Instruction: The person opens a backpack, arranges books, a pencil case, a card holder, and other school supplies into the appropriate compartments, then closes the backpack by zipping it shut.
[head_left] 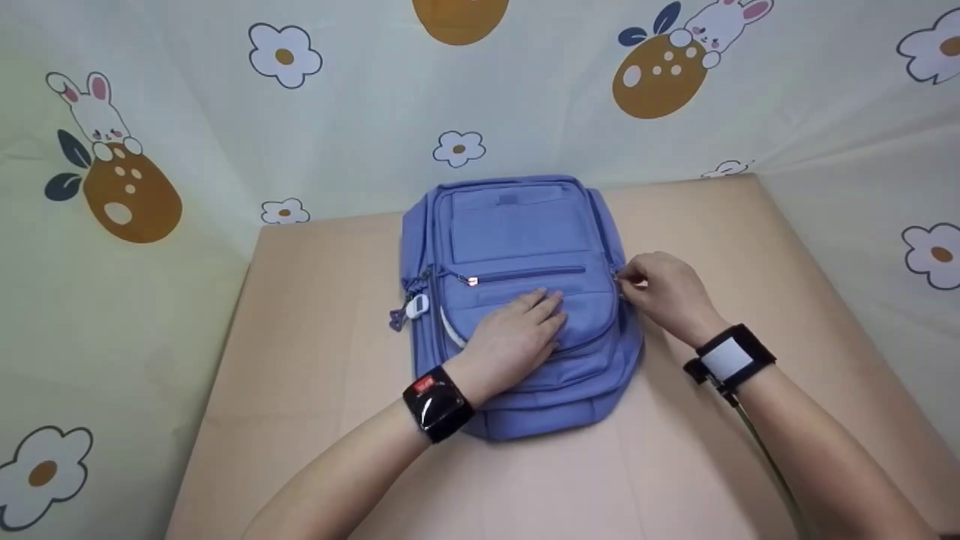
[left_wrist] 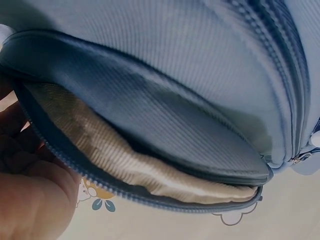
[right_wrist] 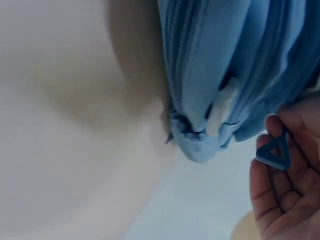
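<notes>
A blue backpack point(head_left: 525, 225) lies on the table, front side up. My left hand point(head_left: 517, 334) rests on its front pocket with the fingers extended. At the backpack's right edge, my right hand point(head_left: 667, 292) pinches a zipper pull; the right wrist view shows its blue triangular end point(right_wrist: 274, 160) against the fingers. The left wrist view shows the front pocket unzipped along a curved edge, with beige lining point(left_wrist: 115, 155) exposed. Above my left hand runs a straight zipper point(head_left: 532, 274) across the front.
A white tag point(head_left: 417, 306) and a small dark charm point(head_left: 397, 320) hang at the backpack's left side. The tan tabletop point(head_left: 322, 300) extends around the backpack. A patterned cloth point(head_left: 360, 120) with rabbits and flowers stands behind and at both sides.
</notes>
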